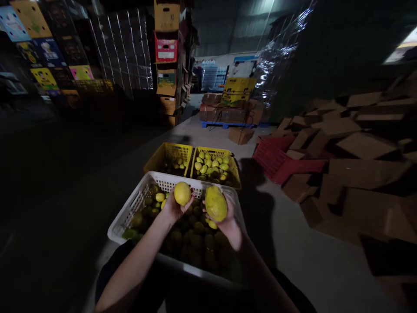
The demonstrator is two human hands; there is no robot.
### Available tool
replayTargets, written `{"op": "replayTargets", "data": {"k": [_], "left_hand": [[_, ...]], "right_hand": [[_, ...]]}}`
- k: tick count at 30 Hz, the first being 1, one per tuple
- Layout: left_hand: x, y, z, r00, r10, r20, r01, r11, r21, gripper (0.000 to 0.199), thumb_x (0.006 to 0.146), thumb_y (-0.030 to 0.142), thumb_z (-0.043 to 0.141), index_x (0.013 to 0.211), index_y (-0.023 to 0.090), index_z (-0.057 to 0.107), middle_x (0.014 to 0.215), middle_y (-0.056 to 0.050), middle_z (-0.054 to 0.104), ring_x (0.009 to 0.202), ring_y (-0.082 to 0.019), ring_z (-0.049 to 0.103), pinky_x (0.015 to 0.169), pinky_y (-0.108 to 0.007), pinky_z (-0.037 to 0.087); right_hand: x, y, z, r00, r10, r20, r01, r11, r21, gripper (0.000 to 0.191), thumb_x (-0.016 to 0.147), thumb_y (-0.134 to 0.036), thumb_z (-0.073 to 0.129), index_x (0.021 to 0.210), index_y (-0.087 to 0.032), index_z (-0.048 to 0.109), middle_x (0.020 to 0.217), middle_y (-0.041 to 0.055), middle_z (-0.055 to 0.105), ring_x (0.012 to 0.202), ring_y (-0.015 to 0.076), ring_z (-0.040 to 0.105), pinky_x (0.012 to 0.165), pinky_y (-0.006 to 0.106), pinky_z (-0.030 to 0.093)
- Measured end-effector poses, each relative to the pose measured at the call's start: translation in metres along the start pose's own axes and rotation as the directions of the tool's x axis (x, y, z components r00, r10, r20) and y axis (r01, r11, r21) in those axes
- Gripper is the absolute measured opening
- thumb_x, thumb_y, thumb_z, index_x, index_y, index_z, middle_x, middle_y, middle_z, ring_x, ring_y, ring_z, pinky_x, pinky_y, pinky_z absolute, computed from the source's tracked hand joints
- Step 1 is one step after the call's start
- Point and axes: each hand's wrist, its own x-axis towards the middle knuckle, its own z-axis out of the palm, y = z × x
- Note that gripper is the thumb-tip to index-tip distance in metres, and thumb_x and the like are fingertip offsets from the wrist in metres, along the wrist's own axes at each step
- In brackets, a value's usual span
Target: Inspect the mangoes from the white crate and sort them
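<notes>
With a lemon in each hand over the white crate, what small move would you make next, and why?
Probably carry the right hand's lemon forward to the fuller yellow crate. Both hands hold yellow fruit above the white crate, and the yellow crates beyond it already hold similar fruit.

Both bare forearms reach forward, the left hand (173, 209) and right hand (229, 221) raised side by side, fingers curled.

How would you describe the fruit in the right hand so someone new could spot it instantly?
Start at the white crate nearest the camera, full of fruit. Two hands are raised above it; the right hand grips a large yellow fruit. Unlike the round, smooth one in the left hand, it is bigger, elongated and bumpy.
</notes>
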Motion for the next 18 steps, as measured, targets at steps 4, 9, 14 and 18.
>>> {"op": "replayTargets", "data": {"k": [4,9,14,18], "left_hand": [[0.000,0.006,-0.001,0.996,0.029,-0.083,-0.033,0.999,-0.043,0.029,0.088,0.035,0.054,0.104,0.012,0.062,0.068,-0.005,0.066,0.062,-0.019,0.066,0.058,-0.033,0.059],[0.000,0.010,-0.004,0.993,-0.023,-0.115,0.019,0.999,-0.038,0.030,0.092,0.030,0.043,0.103,0.010,0.062,0.072,-0.009,0.067,0.062,-0.019,0.066,0.055,-0.031,0.057],[0.005,0.007,-0.006,0.988,0.035,-0.149,-0.041,0.998,-0.039,0.025,0.090,0.028,0.047,0.105,0.014,0.061,0.071,-0.005,0.066,0.064,-0.019,0.066,0.062,-0.037,0.059],[0.004,0.007,-0.004,0.981,0.095,-0.169,-0.106,0.993,-0.058,0.017,0.084,0.027,0.060,0.098,0.017,0.061,0.067,0.000,0.064,0.059,-0.015,0.064,0.059,-0.031,0.059]], "right_hand": [[-0.004,-0.001,0.007,0.999,0.026,-0.023,-0.023,0.993,0.112,0.060,0.059,-0.030,0.075,0.116,-0.032,0.055,0.085,-0.0004,0.074,0.067,0.0228,0.071,0.052,0.033,0.054],[-0.004,-0.003,0.010,0.993,0.090,-0.076,-0.081,0.989,0.124,0.043,0.069,-0.031,0.068,0.111,-0.032,0.057,0.081,-0.0022,0.073,0.058,0.0209,0.069,0.047,0.031,0.052],[0.004,-0.010,0.015,0.954,0.296,-0.053,-0.284,0.945,0.159,0.028,0.085,-0.044,0.051,0.098,-0.021,0.062,0.070,0.0041,0.072,0.053,0.0213,0.068,0.045,0.032,0.053],[-0.002,-0.007,0.016,0.978,0.201,-0.056,-0.189,0.966,0.179,0.026,0.078,-0.035,0.061,0.102,-0.026,0.061,0.076,0.0009,0.074,0.058,0.0208,0.070,0.052,0.034,0.056]]}}
